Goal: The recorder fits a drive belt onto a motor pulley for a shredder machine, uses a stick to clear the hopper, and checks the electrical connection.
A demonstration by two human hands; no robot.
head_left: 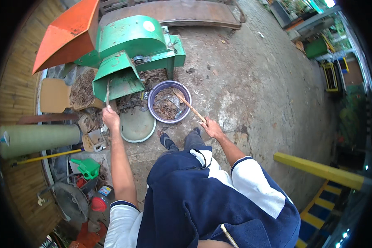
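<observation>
My left hand (110,118) is closed round a thin stick (108,93). The stick's far end reaches into the mouth of a green metal chute (101,87) on a green shredder-like machine (130,35). With my right hand (212,127) I grip a pale wooden stick (194,110). Its far end rests in a purple basin (152,112), among dry brown leaves (166,108) and a bit of clear plastic. The basin stands on the floor in front of my feet, right of the chute. Next to it lies a round greyish-green lid or tray (137,125).
An orange hopper (70,35) tops the machine. Left are a leaf-strewn tan chair (53,96), a green roll (41,140), a yellow pole (49,157) and a green watering can (88,167). A wooden bench (173,13) stands behind. A yellow beam (318,169) crosses at right.
</observation>
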